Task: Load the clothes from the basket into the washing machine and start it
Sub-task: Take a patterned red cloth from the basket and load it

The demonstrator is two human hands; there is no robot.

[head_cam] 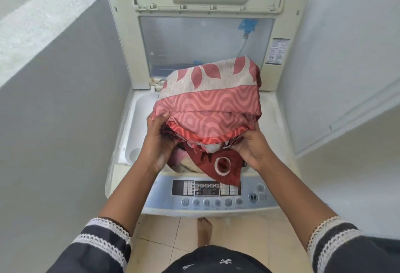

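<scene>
Pink wavy-print cloth (207, 108) (beige top)

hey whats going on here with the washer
A person is loading a top-loading washing machine whose lid stands open. Both hands grip a bundle of pink and red patterned cloth over the tub, the left hand on its left edge, the right hand on its right. A dark red corner hangs over the control panel. Some laundry already shows in the tub below.

My fingers (159, 121) gripping the bundled cloth (207, 110) that is filling most of the tub opening (138, 121), open lid (205, 34) walling off the back, free gap showing along the tub's left side, walls (54, 121) closing in on both sides
</scene>
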